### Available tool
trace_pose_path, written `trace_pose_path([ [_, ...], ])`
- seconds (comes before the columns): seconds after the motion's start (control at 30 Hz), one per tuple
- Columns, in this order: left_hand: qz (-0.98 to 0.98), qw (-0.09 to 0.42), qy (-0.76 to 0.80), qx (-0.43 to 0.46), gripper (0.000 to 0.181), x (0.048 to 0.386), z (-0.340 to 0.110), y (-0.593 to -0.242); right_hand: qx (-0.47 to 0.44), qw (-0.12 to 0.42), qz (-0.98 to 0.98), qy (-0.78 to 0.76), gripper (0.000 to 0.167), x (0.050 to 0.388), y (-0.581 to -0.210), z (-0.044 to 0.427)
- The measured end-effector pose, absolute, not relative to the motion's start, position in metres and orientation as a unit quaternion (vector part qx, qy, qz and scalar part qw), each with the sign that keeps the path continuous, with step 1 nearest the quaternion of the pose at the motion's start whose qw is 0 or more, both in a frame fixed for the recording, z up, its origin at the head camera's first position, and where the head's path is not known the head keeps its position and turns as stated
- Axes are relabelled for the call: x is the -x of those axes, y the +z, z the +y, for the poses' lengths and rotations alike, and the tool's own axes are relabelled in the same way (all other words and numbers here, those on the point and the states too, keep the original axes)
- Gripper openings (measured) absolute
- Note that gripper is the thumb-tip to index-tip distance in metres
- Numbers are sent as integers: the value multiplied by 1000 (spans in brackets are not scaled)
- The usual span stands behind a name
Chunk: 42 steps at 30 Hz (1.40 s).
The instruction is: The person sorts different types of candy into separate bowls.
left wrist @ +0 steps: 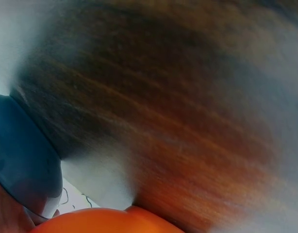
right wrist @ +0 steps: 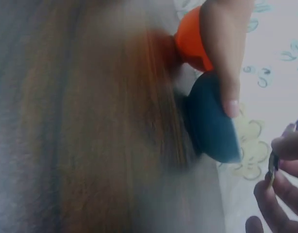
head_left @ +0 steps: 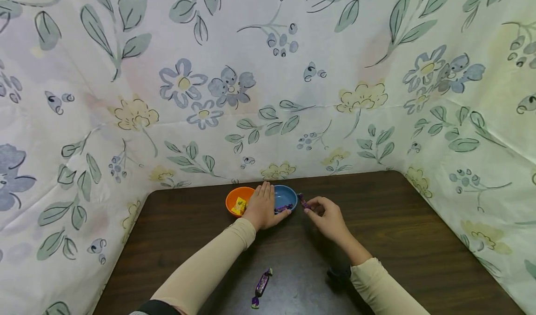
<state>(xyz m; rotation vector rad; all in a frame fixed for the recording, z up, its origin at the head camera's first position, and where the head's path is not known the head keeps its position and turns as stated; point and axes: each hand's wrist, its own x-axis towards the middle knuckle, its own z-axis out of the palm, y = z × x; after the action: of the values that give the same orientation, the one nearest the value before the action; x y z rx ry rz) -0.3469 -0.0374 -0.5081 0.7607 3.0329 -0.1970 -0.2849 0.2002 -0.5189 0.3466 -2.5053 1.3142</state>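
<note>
My left hand lies across the join of an orange bowl and a blue bowl, its fingers straight. In the right wrist view, its thumb rests along the rim of the blue bowl. A yellow-wrapped candy sits in the orange bowl; a purple-wrapped candy lies in the blue one. Just right of the blue bowl, my right hand pinches another purple-wrapped candy between thumb and fingers. The left wrist view shows just the bowls' outer sides and part of the hand.
One more purple-wrapped candy lies on the dark wooden table, near the front. A small black object is beside the right sleeve. Floral cloth hangs behind the table and along both sides.
</note>
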Motion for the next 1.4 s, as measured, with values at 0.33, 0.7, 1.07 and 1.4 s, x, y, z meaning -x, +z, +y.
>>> trace_pose_path([
  [0.33, 968, 2, -71, -241, 108, 348, -37, -509, -61, 143, -878, 452, 13, 313, -517, 184],
  [0.7, 967, 12, -72, -244, 112, 356, -37, -517, -25, 124, -901, 414, 16, 327, -514, 163],
  [1.07, 968, 12, -64, -242, 110, 352, -37, -512, -50, 146, -898, 412, 15, 323, -511, 158],
  [1.4, 965, 8, -89, -247, 106, 352, -37, -513, -187, 116, -874, 433, 10, 292, -503, 158],
])
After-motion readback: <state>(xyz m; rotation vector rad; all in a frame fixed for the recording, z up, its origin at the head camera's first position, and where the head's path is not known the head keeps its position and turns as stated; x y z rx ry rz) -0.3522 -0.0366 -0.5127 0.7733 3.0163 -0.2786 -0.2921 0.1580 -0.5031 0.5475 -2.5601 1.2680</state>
